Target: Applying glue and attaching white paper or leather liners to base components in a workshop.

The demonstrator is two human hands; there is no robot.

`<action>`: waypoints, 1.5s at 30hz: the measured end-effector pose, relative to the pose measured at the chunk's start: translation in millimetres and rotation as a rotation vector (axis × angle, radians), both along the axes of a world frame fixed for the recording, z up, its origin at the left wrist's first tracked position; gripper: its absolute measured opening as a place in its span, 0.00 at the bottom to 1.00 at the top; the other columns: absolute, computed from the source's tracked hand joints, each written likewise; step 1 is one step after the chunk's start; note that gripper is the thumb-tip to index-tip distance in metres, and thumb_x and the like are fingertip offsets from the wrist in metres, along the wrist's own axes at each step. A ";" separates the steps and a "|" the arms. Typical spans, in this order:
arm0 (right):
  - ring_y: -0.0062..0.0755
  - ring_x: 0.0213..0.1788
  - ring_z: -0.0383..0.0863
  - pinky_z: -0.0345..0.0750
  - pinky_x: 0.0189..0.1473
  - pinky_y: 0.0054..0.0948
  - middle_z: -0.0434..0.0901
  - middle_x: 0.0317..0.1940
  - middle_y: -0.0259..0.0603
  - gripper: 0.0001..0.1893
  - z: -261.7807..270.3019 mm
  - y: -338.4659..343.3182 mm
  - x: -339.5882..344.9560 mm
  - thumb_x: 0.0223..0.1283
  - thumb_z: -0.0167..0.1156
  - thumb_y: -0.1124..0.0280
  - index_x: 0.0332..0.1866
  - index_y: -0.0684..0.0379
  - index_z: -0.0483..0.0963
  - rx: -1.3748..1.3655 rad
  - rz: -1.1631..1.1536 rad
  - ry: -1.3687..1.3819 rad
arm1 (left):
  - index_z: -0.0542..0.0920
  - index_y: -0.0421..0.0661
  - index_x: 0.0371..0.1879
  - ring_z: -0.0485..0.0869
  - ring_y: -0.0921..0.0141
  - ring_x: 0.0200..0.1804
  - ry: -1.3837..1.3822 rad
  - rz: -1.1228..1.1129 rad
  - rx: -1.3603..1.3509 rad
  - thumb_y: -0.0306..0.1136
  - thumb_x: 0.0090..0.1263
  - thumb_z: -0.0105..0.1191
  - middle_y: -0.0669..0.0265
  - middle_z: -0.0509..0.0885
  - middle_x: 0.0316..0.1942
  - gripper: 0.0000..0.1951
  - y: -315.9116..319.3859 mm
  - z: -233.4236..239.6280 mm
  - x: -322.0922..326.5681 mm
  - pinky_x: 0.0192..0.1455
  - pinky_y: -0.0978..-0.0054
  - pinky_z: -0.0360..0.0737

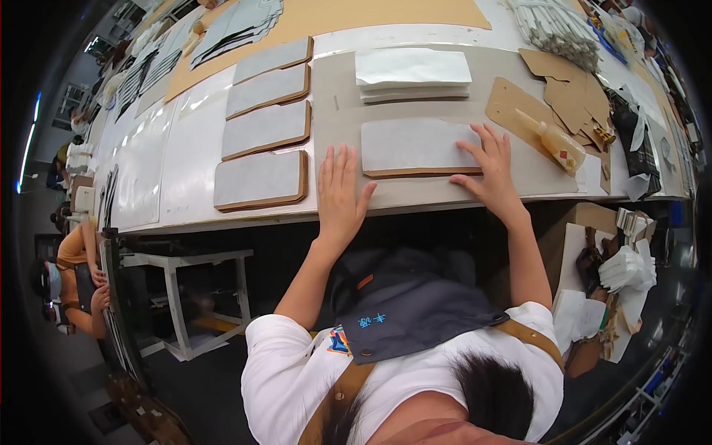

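Note:
Directly before me a stack of pale-topped, brown-edged rectangular panels lies on a grey board. My right hand is at its right end, fingers spread, the fingertips over the top and the thumb by the near edge; whether it presses the stack, I cannot tell. My left hand rests flat near the table's front edge, left of the stack, holding nothing. Beyond the stack lies a pile of white sheets. Several similar panel stacks form a column to the left.
At the right, a plastic squeeze bottle lies on brown card pieces, near dark checked material. Bundled white strips lie at the far right. Below the table stand a white metal frame and a box of scraps. A co-worker is at the left.

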State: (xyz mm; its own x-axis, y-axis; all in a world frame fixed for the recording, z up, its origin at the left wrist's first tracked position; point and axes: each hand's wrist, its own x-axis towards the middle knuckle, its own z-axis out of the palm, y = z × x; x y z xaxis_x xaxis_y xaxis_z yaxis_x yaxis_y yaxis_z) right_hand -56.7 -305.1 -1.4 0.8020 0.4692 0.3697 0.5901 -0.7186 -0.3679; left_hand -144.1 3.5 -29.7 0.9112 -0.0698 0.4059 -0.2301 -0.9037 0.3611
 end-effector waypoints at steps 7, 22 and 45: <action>0.49 0.80 0.57 0.40 0.83 0.61 0.71 0.70 0.40 0.27 20.1 -3.8 18.9 0.49 0.79 0.58 0.54 0.53 0.80 -0.059 0.080 0.064 | 0.67 0.38 0.76 0.57 0.47 0.82 -0.025 -0.023 -0.154 0.44 0.81 0.54 0.50 0.66 0.78 0.31 3.3 0.2 -0.9 0.81 0.48 0.55; 0.44 0.60 0.76 0.53 0.78 0.57 0.82 0.49 0.36 0.07 17.2 21.8 -15.0 0.53 0.74 0.73 0.35 0.53 0.83 0.357 0.115 -0.210 | 0.81 0.37 0.54 0.82 0.78 0.31 0.408 -0.099 -1.261 0.60 0.82 0.47 0.66 0.86 0.34 0.31 18.3 16.2 -2.3 0.32 0.83 0.74; 0.43 0.67 0.70 0.61 0.74 0.44 0.80 0.60 0.41 0.06 -22.3 -25.0 -6.1 0.71 0.64 0.71 0.45 0.61 0.83 0.258 -0.392 -0.253 | 0.83 0.43 0.52 0.78 0.83 0.29 0.143 0.394 -1.040 0.45 0.79 0.59 0.74 0.86 0.32 0.17 283.5 42.0 62.9 0.30 0.83 0.72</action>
State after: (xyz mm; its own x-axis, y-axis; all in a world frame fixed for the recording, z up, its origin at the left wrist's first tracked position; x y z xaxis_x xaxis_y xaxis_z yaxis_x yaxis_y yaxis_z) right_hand -62.8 -330.0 -23.6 0.7697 0.0209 0.6380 0.3889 -0.8080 -0.4426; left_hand -81.2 287.0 12.3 0.8378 0.5458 -0.0110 0.1091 -0.1475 0.9830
